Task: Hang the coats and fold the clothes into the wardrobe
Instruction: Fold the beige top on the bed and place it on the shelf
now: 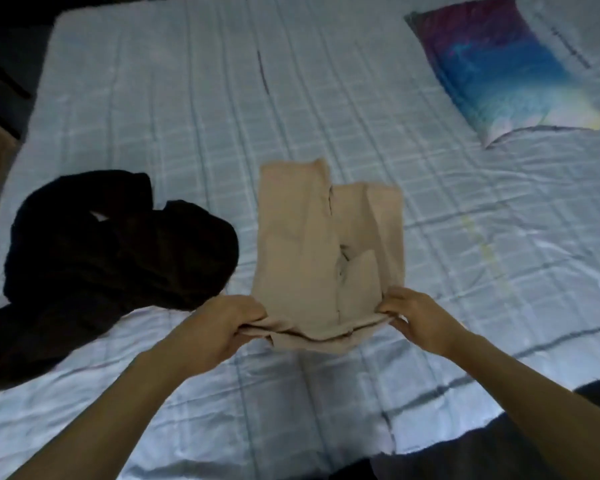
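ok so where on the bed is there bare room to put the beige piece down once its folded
Bare sheet runs along the far side, above the black garment and left of the pillow. More lies right of the beige garment, below the pillow. Crowded: the near left, where the black heap nearly meets the beige piece beside the left hand; the right hand grips the other corner.

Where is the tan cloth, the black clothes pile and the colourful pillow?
tan cloth [302,244]: head view, its flat left panel.
black clothes pile [118,244]: head view, middle of the heap.
colourful pillow [499,64]: head view, its blue centre.
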Demonstrator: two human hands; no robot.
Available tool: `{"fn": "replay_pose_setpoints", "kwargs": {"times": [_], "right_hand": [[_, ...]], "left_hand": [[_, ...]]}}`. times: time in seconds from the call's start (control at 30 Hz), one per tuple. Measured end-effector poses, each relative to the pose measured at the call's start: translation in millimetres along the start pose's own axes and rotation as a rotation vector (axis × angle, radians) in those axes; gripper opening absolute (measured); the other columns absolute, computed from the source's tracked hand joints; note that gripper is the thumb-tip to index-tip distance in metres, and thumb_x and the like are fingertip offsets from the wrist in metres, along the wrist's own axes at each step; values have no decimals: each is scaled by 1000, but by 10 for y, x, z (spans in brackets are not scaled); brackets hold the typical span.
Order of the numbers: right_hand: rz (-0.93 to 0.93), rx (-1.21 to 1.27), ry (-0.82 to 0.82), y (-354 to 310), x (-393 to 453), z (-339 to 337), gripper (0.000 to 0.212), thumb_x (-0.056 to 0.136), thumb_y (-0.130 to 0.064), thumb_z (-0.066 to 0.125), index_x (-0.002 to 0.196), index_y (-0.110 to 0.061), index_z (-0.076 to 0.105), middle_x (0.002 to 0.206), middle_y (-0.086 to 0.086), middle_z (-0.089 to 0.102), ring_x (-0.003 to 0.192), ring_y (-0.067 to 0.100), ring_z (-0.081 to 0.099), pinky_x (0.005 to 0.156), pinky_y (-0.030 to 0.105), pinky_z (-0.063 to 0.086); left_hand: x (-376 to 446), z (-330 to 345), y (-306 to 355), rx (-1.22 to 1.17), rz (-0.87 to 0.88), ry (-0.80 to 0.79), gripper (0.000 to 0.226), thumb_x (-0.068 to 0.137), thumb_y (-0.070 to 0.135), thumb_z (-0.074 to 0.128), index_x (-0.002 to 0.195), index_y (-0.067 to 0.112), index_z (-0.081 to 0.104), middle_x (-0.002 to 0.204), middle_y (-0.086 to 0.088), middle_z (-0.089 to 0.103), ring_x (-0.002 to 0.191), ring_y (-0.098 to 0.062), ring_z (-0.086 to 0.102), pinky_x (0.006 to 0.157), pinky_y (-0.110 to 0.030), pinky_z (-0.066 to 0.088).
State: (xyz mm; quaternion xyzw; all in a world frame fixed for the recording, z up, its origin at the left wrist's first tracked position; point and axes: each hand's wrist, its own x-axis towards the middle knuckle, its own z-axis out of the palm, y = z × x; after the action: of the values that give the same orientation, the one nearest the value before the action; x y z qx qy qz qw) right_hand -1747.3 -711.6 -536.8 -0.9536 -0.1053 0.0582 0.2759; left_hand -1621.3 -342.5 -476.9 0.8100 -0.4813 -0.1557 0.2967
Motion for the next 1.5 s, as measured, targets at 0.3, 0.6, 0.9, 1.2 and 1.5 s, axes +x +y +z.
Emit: {"fn": "replay_pose_setpoints", "kwargs": {"times": [0.3,0.6,0.9,1.2,1.5], "right_hand": [[65,-177,-88,-142,-639,1050,23,67,-1,81,77,-19,70,79,-3,65,70,23,63,60,33,52],[251,-314,-506,-366,-658,1236,30,94,-36,59,121,-24,55,126,-5,51,118,19,49,92,32,46],[285,84,83,-354,321,1029,29,95,-26,46,117,-19,64,102,-3,64,81,13,60,72,26,48],[96,81,95,-72,1720,1188,60,98,-8,48,154,-5,26,157,16,32,146,27,30,121,37,26],[165,-197,81,889,2193,1389,71,103,-46,33,160,-13,6,166,15,-8,154,29,-5,125,46,10]], "left_hand": [[-831,1169,69,263,-72,-330,34,56,7,76,72,30,57,70,12,53,56,-10,52,50,-20,31],[-1046,1694,-6,398,-90,-676,47,35,36,84,74,33,58,78,13,58,72,-11,59,49,-23,41],[-319,1337,-354,268,-293,-146,43,94,51,33,109,23,63,105,4,65,106,-18,58,80,-33,56],[996,1386,-1156,383,-403,142,48,88,-2,57,136,-4,55,142,-22,54,134,-38,50,111,-42,29],[1983,1396,-2012,383,-614,147,63,104,48,20,160,19,10,168,-3,2,154,-21,-3,124,-44,0]]}}
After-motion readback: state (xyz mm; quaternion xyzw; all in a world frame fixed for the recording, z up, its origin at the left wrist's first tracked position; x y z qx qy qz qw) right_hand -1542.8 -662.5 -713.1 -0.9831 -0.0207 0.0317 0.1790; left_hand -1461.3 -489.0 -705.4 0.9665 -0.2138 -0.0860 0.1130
